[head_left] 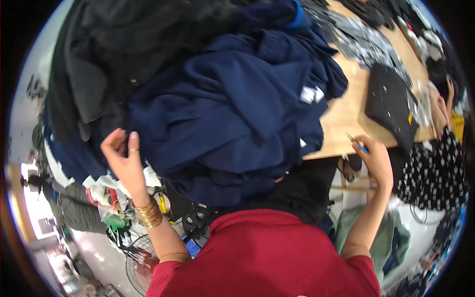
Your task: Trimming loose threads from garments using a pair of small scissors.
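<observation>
A large navy blue garment (222, 109) lies bunched up in front of me, with a white label (311, 94) showing on its right part. My left hand (122, 151), with several gold bangles on the wrist, is raised at the garment's left edge. Its thumb and fingers are apart, and nothing shows between them. To the right of the garment, over the table's near edge, my right hand (375, 157) is closed around small thread snips (362, 147) with a blue handle. Their thin metal tip points up and left, apart from the cloth.
Dark grey garments (138, 44) are heaped at the back left. A folded black garment (391, 101) lies on the wooden table (346, 116) at right, with clear-wrapped packages (368, 39) behind it. Another person's arm (439, 111) reaches in at the far right. A wire fan (141, 262) stands below left.
</observation>
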`<state>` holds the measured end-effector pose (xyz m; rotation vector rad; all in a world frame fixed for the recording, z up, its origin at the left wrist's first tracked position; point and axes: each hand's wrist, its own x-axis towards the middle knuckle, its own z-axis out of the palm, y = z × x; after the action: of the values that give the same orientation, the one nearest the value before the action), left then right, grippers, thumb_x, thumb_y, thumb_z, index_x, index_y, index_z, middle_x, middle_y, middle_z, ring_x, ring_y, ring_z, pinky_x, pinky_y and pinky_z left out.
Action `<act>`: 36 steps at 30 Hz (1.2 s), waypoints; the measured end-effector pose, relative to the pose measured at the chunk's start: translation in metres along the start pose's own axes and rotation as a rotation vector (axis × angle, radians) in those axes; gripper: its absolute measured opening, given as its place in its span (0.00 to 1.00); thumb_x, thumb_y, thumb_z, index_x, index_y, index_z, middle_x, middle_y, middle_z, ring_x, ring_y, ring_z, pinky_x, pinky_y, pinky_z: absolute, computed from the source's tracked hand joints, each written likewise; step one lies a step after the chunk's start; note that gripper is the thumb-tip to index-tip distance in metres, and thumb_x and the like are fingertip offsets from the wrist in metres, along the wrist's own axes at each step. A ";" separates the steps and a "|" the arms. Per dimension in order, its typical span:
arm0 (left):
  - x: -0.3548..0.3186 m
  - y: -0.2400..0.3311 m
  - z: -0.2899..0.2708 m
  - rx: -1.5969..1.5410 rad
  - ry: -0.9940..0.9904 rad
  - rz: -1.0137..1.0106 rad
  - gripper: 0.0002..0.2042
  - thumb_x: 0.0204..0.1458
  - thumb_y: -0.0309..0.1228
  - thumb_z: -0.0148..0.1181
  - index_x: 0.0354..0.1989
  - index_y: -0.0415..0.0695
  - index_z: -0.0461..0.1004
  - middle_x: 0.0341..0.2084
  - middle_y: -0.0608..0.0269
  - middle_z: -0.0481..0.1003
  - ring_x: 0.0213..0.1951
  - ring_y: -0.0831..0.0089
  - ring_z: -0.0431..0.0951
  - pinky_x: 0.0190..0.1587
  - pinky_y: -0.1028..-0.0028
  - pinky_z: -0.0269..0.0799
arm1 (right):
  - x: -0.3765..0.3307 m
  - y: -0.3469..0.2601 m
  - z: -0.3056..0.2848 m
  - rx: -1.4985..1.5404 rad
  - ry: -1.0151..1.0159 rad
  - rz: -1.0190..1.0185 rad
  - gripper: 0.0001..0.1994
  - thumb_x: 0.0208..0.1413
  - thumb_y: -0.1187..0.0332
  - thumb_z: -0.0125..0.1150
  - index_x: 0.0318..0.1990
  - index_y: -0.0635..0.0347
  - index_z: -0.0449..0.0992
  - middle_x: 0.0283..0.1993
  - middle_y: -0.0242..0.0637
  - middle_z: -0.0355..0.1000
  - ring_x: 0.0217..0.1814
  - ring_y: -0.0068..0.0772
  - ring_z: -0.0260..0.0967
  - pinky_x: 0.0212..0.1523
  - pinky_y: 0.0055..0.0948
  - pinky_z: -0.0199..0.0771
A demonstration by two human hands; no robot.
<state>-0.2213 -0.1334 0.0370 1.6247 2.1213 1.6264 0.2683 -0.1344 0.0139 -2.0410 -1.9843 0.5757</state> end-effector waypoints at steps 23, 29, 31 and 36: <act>-0.090 0.115 0.147 -0.361 -0.590 0.394 0.13 0.37 0.22 0.65 0.33 0.41 0.70 0.40 0.54 0.70 0.42 0.61 0.71 0.46 0.70 0.67 | 0.053 -0.113 0.058 1.142 -0.013 0.192 0.08 0.50 0.64 0.61 0.32 0.59 0.76 0.15 0.22 0.60 0.17 0.11 0.53 0.19 0.17 0.51; -0.086 0.111 0.170 -0.454 -0.436 0.160 0.21 0.39 0.18 0.61 0.44 0.38 0.63 0.39 0.54 0.69 0.37 0.66 0.72 0.40 0.74 0.68 | 0.048 -0.152 0.056 1.045 0.083 -0.101 0.06 0.50 0.71 0.58 0.25 0.64 0.71 0.19 0.23 0.61 0.22 0.12 0.54 0.23 0.17 0.52; -0.071 0.106 0.157 -0.574 -0.572 -0.042 0.13 0.46 0.18 0.56 0.41 0.35 0.67 0.30 0.60 0.72 0.30 0.78 0.71 0.36 0.80 0.67 | 0.052 -0.154 0.056 1.033 0.046 -0.124 0.05 0.51 0.72 0.57 0.29 0.64 0.72 0.21 0.24 0.63 0.23 0.12 0.56 0.24 0.16 0.54; -0.047 0.078 0.133 -0.990 -0.963 -0.395 0.06 0.53 0.29 0.55 0.34 0.39 0.73 0.24 0.81 0.66 0.26 0.93 0.61 0.28 0.87 0.56 | 0.069 -0.142 0.056 0.868 0.137 -0.266 0.12 0.52 0.74 0.55 0.45 0.63 0.73 0.32 0.28 0.68 0.36 0.17 0.62 0.41 0.16 0.62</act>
<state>-0.0725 -0.0800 0.0064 1.1310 0.8368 1.0713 0.1163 -0.0646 0.0172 -1.2311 -1.4898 0.9793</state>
